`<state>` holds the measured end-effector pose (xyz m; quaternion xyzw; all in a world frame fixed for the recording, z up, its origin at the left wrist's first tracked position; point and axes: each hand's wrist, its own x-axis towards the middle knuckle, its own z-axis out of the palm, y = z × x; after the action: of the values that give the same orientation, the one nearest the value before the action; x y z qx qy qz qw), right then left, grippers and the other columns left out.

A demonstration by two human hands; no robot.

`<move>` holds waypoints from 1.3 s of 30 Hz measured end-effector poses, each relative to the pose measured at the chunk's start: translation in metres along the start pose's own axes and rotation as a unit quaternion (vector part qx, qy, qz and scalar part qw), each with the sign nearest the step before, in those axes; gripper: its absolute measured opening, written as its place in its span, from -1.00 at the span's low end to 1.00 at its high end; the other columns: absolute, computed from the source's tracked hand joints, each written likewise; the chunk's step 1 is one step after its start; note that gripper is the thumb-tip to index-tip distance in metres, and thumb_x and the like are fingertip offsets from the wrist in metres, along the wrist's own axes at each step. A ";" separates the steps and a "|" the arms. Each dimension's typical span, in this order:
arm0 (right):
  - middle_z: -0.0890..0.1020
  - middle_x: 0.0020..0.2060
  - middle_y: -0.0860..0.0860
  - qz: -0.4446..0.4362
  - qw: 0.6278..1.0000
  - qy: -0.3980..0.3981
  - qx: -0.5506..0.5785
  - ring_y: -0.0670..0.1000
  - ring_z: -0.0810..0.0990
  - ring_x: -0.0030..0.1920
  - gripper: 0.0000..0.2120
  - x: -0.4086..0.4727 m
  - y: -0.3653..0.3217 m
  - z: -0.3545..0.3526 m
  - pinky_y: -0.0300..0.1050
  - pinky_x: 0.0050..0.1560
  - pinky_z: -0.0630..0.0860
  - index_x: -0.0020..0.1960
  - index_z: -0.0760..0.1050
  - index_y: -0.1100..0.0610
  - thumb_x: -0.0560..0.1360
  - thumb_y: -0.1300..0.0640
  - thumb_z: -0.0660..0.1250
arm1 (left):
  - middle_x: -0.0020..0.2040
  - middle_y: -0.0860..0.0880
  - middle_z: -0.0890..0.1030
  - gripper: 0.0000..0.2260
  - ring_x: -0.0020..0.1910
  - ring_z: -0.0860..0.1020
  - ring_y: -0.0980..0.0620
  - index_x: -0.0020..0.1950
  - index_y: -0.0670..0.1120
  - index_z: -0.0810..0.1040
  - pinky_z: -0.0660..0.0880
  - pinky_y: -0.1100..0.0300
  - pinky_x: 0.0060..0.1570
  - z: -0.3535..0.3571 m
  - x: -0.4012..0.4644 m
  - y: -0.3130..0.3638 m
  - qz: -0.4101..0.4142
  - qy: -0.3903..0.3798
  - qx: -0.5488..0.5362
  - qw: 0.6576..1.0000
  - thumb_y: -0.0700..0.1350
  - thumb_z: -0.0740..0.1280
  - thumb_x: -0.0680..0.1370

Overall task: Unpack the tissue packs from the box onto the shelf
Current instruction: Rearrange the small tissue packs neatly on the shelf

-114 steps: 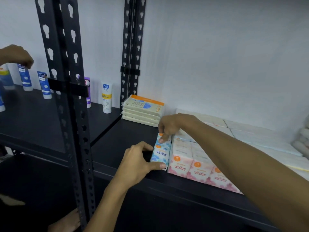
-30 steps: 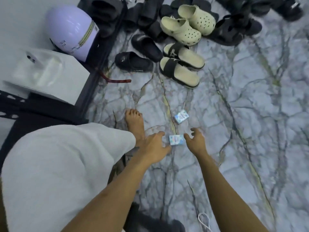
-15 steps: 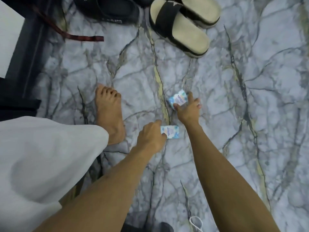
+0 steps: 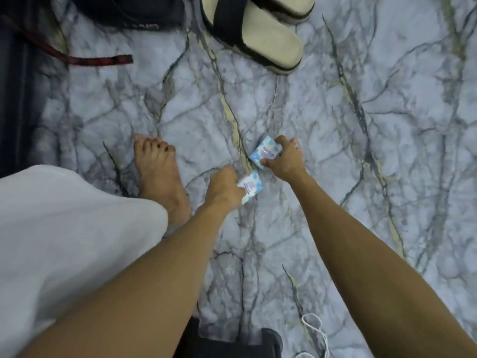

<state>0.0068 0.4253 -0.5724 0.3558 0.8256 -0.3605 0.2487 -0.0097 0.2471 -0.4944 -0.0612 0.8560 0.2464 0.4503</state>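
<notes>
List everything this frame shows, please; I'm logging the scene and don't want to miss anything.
Tissue packs: two, blue and white; far pack in the right hand, near pack in the left hand, low over the floor.
Sandal: one, cream with black strap, top centre.
Dark slipper: one, black, top left.
Red strap: one, on the floor, upper left.
White cord: one, bottom right of centre.
Marble floor: grey-veined.
White garment: left.
Bare foot: one, centre left.
Left hand: grips near pack.
Right hand: grips far pack.
</notes>
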 end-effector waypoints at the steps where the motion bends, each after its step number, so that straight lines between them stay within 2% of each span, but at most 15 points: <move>1: 0.31 0.38 0.24 0.002 1.000 -0.002 0.002 0.28 0.34 0.39 -0.37 -0.005 -0.003 -0.004 0.04 0.25 0.40 0.37 0.35 0.17 0.43 0.08 0.56 | 0.08 -0.15 0.60 -0.75 0.05 0.58 -0.12 -0.03 -0.12 0.50 0.46 0.15 -0.12 -0.013 -0.007 0.003 -0.005 0.009 -0.027 1.000 -0.19 0.55 0.44; 3: 0.46 0.24 0.21 0.016 0.999 0.010 0.027 0.21 0.48 0.25 -0.42 -0.016 -0.007 -0.016 -0.10 0.05 0.37 0.30 0.36 0.24 0.42 0.13 0.57 | 0.06 -0.10 0.63 -0.70 0.05 0.60 -0.10 -0.12 -0.04 0.49 0.51 0.13 -0.10 -0.042 -0.023 0.007 -0.004 0.026 -0.074 0.997 -0.14 0.62 0.38; 5: 0.51 0.06 0.14 0.033 0.997 0.030 0.058 0.12 0.52 0.06 -0.47 -0.031 -0.014 -0.032 -0.16 -0.09 0.34 0.27 0.36 0.28 0.44 0.19 0.55 | 0.12 -0.04 0.62 -0.68 0.15 0.59 -0.06 -0.04 0.01 0.54 0.51 0.11 0.05 -0.074 -0.042 0.003 0.009 0.040 -0.096 0.995 -0.04 0.63 0.37; 8: 0.53 0.01 0.17 0.048 0.994 0.045 0.088 0.11 0.50 -0.06 -0.47 -0.066 -0.025 -0.041 -0.03 -0.10 0.43 0.25 0.36 0.27 0.42 0.20 0.56 | 0.16 0.06 0.60 -0.31 0.33 0.42 0.03 0.12 0.11 0.66 0.19 0.11 0.47 -0.117 -0.081 -0.015 0.062 0.089 -0.064 0.992 0.47 0.50 0.11; 9: 0.56 -0.01 0.21 0.046 0.992 0.044 0.111 0.13 0.52 -0.09 -0.48 -0.085 -0.032 -0.039 0.01 -0.10 0.47 0.23 0.36 0.27 0.41 0.20 0.57 | 0.17 -0.01 0.63 -0.24 0.37 0.42 -0.04 0.10 0.10 0.70 0.21 0.02 0.50 -0.126 -0.093 -0.025 0.071 0.104 -0.092 0.988 0.47 0.47 0.02; 12: 0.63 -0.02 0.31 0.007 0.974 0.017 0.226 0.16 0.61 -0.17 -0.59 -0.156 -0.060 -0.015 0.11 -0.12 0.59 0.07 0.39 0.18 0.40 0.24 0.57 | 0.26 -0.10 0.64 -0.36 0.32 0.55 -0.12 0.22 -0.02 0.69 0.46 -0.11 0.37 -0.154 -0.144 -0.058 0.058 0.115 -0.190 0.973 0.18 0.60 0.19; 15: 0.67 -0.02 0.30 -0.060 0.936 -0.039 0.344 0.10 0.68 -0.20 -0.67 -0.241 -0.107 0.008 0.02 -0.17 0.66 0.03 0.42 0.11 0.44 0.30 0.53 | 0.02 -0.02 0.70 -0.59 -0.02 0.67 0.02 0.28 -0.13 0.65 0.62 -0.05 0.14 -0.184 -0.221 -0.080 0.078 0.152 -0.246 0.954 -0.21 0.56 0.44; 17: 0.69 -0.02 0.28 -0.116 0.908 -0.085 0.394 0.09 0.72 -0.14 -0.71 -0.293 -0.148 0.017 -0.05 -0.17 0.66 0.09 0.47 0.16 0.47 0.31 0.50 | -0.01 0.01 0.70 -0.65 -0.11 0.65 0.10 0.26 -0.08 0.65 0.61 0.13 0.05 -0.205 -0.272 -0.103 0.098 0.218 -0.237 0.942 -0.21 0.52 0.49; 19: 0.70 0.01 0.26 -0.162 0.882 -0.137 0.421 0.17 0.73 -0.03 -0.64 -0.343 -0.194 0.019 0.03 -0.09 0.67 0.21 0.47 0.23 0.47 0.29 0.50 | 0.03 0.05 0.71 -0.66 -0.06 0.66 0.12 0.28 -0.03 0.64 0.58 0.22 0.03 -0.224 -0.322 -0.131 0.116 0.284 -0.214 0.927 -0.17 0.50 0.51; 23: 0.73 0.00 0.14 -0.293 0.862 -0.216 0.353 0.18 0.71 0.06 -0.53 -0.446 -0.274 0.022 0.19 0.07 0.64 0.24 0.50 0.11 0.42 0.05 0.58 | 0.00 0.27 0.68 -0.66 -0.03 0.64 0.34 0.27 0.05 0.66 0.52 0.44 -0.01 -0.247 -0.428 -0.197 0.132 0.416 -0.249 0.865 -0.24 0.45 0.54; 25: 0.73 -0.02 0.15 -0.347 0.842 -0.261 0.321 0.16 0.72 0.01 -0.65 -0.496 -0.304 0.032 0.13 0.03 0.66 0.20 0.50 0.15 0.47 0.19 0.53 | 0.08 0.29 0.66 -0.63 0.06 0.62 0.37 0.31 0.04 0.64 0.52 0.41 0.11 -0.251 -0.475 -0.228 0.136 0.468 -0.280 0.828 -0.25 0.46 0.55; 28: 0.72 -0.03 0.14 -0.417 0.809 -0.310 0.274 0.13 0.74 -0.04 -0.67 -0.571 -0.334 0.054 0.13 -0.07 0.69 0.17 0.50 0.19 0.46 0.28 0.51 | 0.25 0.24 0.62 -0.62 0.23 0.56 0.34 0.42 0.03 0.55 0.52 0.35 0.23 -0.244 -0.539 -0.271 0.153 0.485 -0.341 0.790 -0.08 0.43 0.60; 31: 0.73 -0.06 0.07 -0.454 0.778 -0.359 0.243 0.09 0.73 -0.03 -0.66 -0.637 -0.349 0.079 0.09 -0.09 0.69 0.17 0.51 0.16 0.45 0.27 0.52 | 0.29 0.21 0.62 -0.63 0.26 0.56 0.28 0.45 0.10 0.50 0.55 0.30 0.19 -0.226 -0.591 -0.308 0.149 0.531 -0.385 0.740 0.05 0.32 0.63; 34: 0.71 0.02 0.05 -0.483 0.748 -0.403 0.213 0.06 0.71 0.07 -0.67 -0.689 -0.355 0.103 0.08 -0.06 0.69 0.18 0.53 0.14 0.45 0.24 0.51 | 0.21 0.22 0.66 -0.66 0.24 0.58 0.28 0.39 0.13 0.54 0.57 0.31 0.12 -0.207 -0.636 -0.342 0.142 0.578 -0.433 0.677 0.02 0.34 0.61; 39: 0.69 0.10 0.08 -0.494 0.700 -0.484 0.176 0.13 0.69 0.12 -0.68 -0.750 -0.360 0.138 0.05 -0.04 0.68 0.19 0.51 0.17 0.47 0.23 0.46 | 0.21 0.12 0.66 -0.57 0.22 0.62 0.13 0.35 0.12 0.56 0.62 0.19 0.08 -0.189 -0.684 -0.395 0.126 0.606 -0.497 0.608 -0.08 0.52 0.50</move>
<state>0.2196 -0.1631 -0.0067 -0.2900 0.5700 -0.6928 0.3332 0.3809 -0.2675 -0.0025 -0.3023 0.6790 0.5948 -0.3063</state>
